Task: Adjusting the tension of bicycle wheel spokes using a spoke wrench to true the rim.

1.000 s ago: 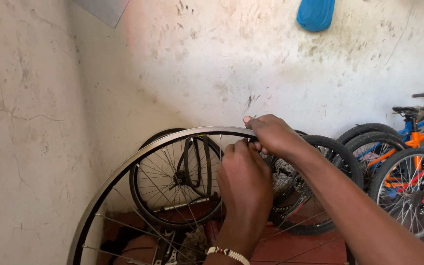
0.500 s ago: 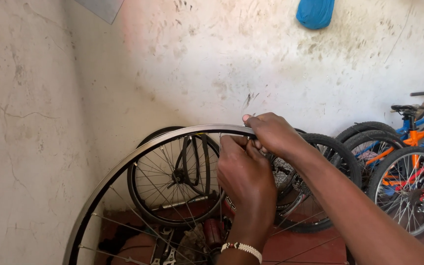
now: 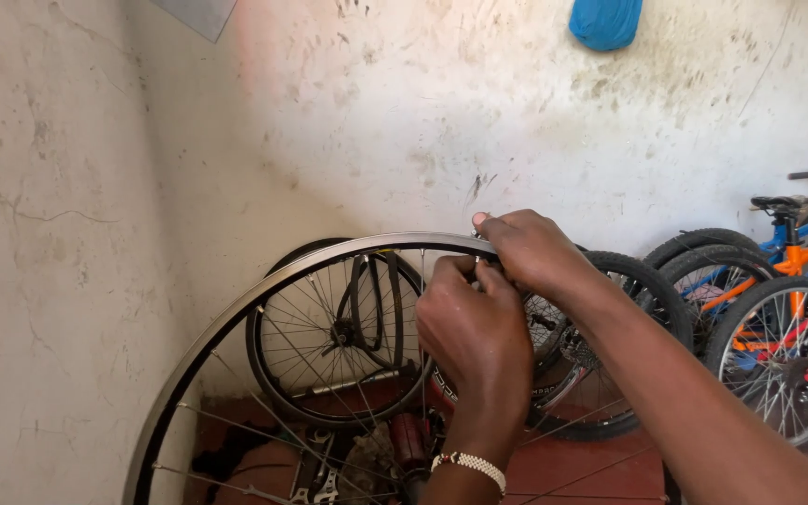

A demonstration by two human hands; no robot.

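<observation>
A bare silver bicycle wheel rim [image 3: 264, 290] with thin spokes stands upright in front of me, its top arc at mid-frame. My right hand [image 3: 535, 251] grips the top of the rim, fingers wrapped over it. My left hand [image 3: 474, 332], a beaded bracelet on its wrist, is just below the rim, with the fingertips pinched at a spoke where it meets the rim. What the fingertips hold is hidden.
A smaller spoked wheel with a tyre [image 3: 329, 337] leans on the stained white wall behind the rim. Another tyred wheel [image 3: 610, 355] and orange and blue bicycles [image 3: 787, 281] stand at the right. A blue bag [image 3: 605, 21] hangs high on the wall. The floor is red.
The rim's top arc and both hands have shifted slightly in view; both hands keep their hold at the same spot on the rim.
</observation>
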